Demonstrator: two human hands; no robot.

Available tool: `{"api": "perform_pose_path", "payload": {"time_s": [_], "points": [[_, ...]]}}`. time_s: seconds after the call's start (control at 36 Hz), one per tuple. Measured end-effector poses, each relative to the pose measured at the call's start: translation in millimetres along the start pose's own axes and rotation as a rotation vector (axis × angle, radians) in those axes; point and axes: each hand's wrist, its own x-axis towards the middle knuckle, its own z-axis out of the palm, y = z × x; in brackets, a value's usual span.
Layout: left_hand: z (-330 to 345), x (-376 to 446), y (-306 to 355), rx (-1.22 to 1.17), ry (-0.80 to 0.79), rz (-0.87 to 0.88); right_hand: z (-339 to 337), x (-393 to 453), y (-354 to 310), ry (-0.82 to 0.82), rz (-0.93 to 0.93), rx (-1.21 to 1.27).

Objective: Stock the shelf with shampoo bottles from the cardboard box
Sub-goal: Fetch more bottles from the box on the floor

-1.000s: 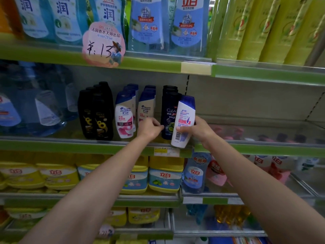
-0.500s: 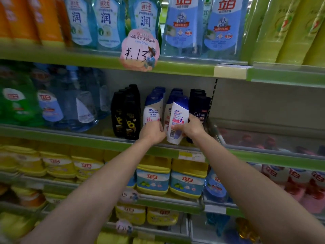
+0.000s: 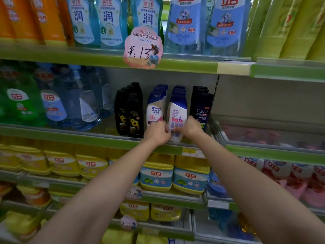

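A white shampoo bottle (image 3: 177, 115) with a blue cap stands at the front of the middle shelf (image 3: 88, 138), its back label facing me. My right hand (image 3: 192, 128) grips its lower right side. My left hand (image 3: 157, 132) pinches its lower left edge, in front of a second white Head & Shoulders bottle (image 3: 155, 110). More blue-capped bottles line up behind both. Black sunflower-label bottles (image 3: 133, 113) stand to the left and dark CLEAR bottles (image 3: 201, 110) to the right. No cardboard box is in view.
Large blue and green detergent jugs (image 3: 52, 103) fill the shelf's left part. To the right lies a shelf bay (image 3: 272, 134) behind a clear front rail. Refill pouches (image 3: 186, 23) sit above, beside a pink price tag (image 3: 142, 46). Yellow tubs (image 3: 158, 171) sit below.
The white bottle went from tilted in front of the CLEAR bottles to upright in the row left of them. My left hand came onto its lower edge. My view shifted left.
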Motion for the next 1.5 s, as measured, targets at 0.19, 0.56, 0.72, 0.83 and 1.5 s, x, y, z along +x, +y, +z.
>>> {"api": "perform_pose_path", "payload": {"time_s": [0.19, 0.56, 0.72, 0.83, 1.5], "points": [[3.7, -12.4, 4.9, -0.016, -0.036, 0.017, -9.3, -16.5, 11.5, -0.017, -0.022, -0.098], [43.0, -66.8, 14.5, 0.173, -0.180, 0.048, -3.6, -79.6, 68.2, -0.097, -0.172, -0.520], [81.7, -103.0, 5.8, 0.237, -0.311, 0.046, 9.7, -112.7, 119.3, -0.163, -0.090, -0.543], [117.5, -132.7, -3.9, 0.293, -0.409, 0.053, 25.4, -136.3, 163.9, -0.248, -0.027, -0.522], [373.3, -356.8, -137.3, 0.263, -1.065, -0.087, 201.2, -329.9, 436.3, -0.579, 0.573, -0.304]]}}
